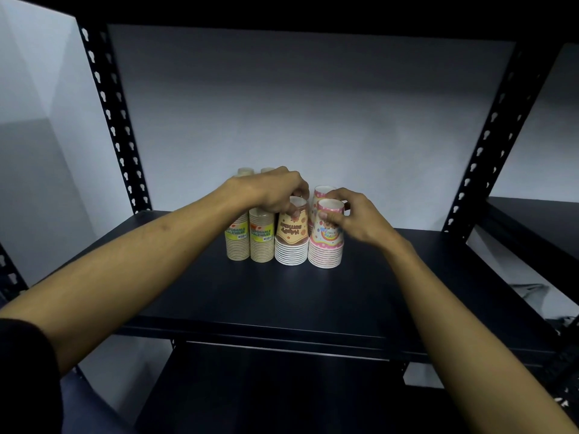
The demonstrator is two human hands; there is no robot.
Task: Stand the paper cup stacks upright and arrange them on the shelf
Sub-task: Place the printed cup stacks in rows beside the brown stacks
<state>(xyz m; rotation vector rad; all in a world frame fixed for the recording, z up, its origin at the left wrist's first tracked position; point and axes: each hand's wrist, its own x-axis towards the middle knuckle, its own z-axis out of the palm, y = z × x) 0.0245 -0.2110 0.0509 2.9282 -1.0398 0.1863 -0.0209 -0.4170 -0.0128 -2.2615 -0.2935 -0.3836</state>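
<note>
Several paper cup stacks stand upright, rims down, in a tight group on the dark shelf board (282, 302). At the front, from left: two tan wrapped stacks (238, 245) (261, 245), a yellow-and-brown "Happy Birthday" stack (291, 242) and a pink "Happy Birthday" stack (326, 249). Another pink stack (319, 192) and tan stacks stand behind, partly hidden. My left hand (272, 192) grips the top of the yellow-and-brown stack. My right hand (354, 217) grips the top of the front pink stack.
Black perforated uprights (116, 120) (492, 133) frame the shelf against a white wall. A second shelf unit (532, 220) stands at the right. A lower board (250, 396) lies beneath. The shelf's front edge (282, 336) runs across below the stacks.
</note>
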